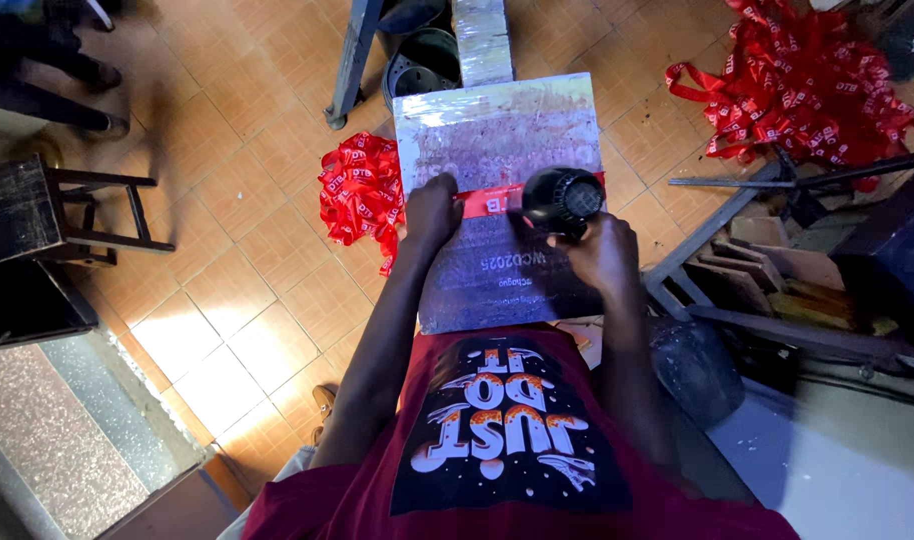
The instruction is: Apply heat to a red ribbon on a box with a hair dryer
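On the worn printing board [497,130] in front of the seated person, a red ribbon [482,200] is lying flat across the middle, stretched from side to side. The left hand [432,212] is pressing down on the ribbon's left end, fingers curled over it and pinning it to the board. The right hand [605,252] is gripping the handle of a black heat blower [562,200], which is hovering just above the ribbon's right part, nozzle facing down toward it.

The ribbon is looking thin, soft and very light, likely to slide or curl under moving air, so it seems best held flat by fingertips at an end, away from the blower. The blower appears rigid and somewhat bulky, suited to a full grip around its handle.

More ribbon is spilling in a loose red bundle [360,190] over the board's left edge, and a larger red heap [802,80] is lying on the tiled floor [237,260] to the far right. A dark wooden stool [37,210] is standing well apart on the left.
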